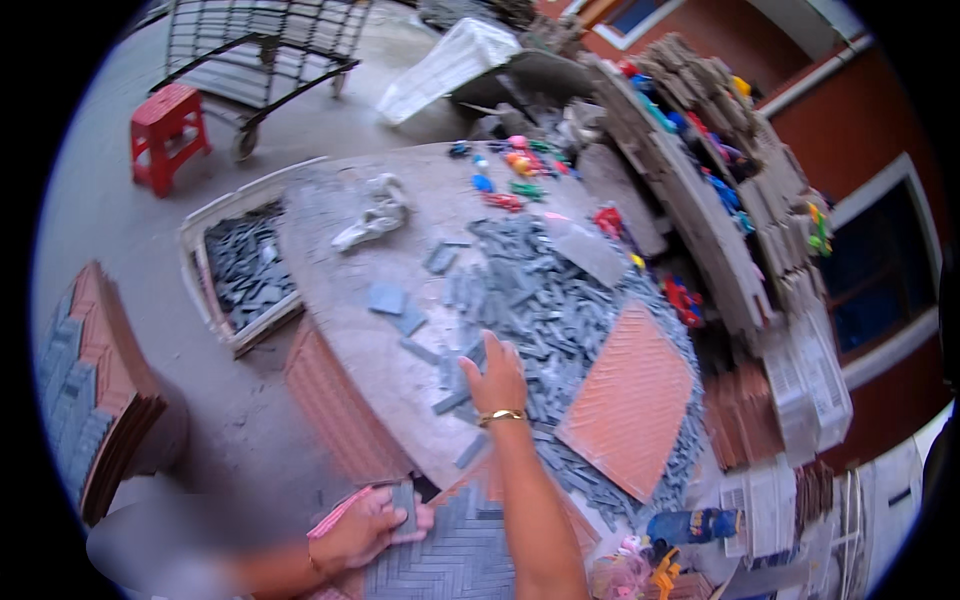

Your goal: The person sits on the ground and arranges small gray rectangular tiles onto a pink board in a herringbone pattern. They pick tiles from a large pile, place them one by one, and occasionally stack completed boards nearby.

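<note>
My left hand (370, 525), at the lower middle, is closed on a small grey tile strip (404, 508) held between thumb and fingers. Right beside it lies a panel of grey strips laid in a herringbone pattern (445, 550) on an orange-brown ribbed backing. My right arm stretches forward over the table. At its end, my right hand (497, 380), with a gold-coloured bracelet at the wrist, has thumb and fingers apart. The hand is at the near left side of a large heap of loose grey tile strips (520, 270); nothing shows in it.
An orange ribbed panel (632, 400) rests on the heap. Flat grey pieces (387, 298) and crumpled white plastic (375, 212) lie on the table. At left are a crate of grey strips (195, 250), stacked panels (110, 410) and a red stool (166, 135). Small colourful toys (520, 165) sit behind.
</note>
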The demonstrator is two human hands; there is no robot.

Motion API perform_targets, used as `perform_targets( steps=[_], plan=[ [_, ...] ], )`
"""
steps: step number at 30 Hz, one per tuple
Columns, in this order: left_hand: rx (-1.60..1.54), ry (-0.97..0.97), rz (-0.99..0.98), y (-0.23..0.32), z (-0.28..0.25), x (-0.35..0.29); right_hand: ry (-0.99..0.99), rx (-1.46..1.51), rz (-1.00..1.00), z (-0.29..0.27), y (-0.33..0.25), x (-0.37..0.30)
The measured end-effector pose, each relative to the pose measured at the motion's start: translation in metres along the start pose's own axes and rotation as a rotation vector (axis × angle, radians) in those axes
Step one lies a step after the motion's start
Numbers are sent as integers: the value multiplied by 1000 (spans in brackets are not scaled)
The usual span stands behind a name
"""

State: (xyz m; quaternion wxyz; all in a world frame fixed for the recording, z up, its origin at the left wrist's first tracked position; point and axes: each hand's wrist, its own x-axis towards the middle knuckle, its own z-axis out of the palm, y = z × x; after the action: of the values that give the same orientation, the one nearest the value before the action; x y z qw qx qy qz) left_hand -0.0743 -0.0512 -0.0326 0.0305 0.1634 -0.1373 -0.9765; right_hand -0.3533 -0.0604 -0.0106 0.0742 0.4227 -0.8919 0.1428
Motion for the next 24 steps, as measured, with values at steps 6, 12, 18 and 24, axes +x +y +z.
perform_targets(
  steps=[6, 12, 18, 24],
  plan=[
    [-150, 126, 184, 49, -50, 6, 86, -142, -33, 30, -2, -19],
    [-253, 175, 189, 60, -101, -3, 103, -81, -3, 32, -7, -19],
    [-385, 332, 165, 58, -128, -2, 111, -92, 13, 26, -10, -18],
    [-564, -125, 413, 153, -210, 30, 186, -31, -33, 29, -13, -17]
  ],
)
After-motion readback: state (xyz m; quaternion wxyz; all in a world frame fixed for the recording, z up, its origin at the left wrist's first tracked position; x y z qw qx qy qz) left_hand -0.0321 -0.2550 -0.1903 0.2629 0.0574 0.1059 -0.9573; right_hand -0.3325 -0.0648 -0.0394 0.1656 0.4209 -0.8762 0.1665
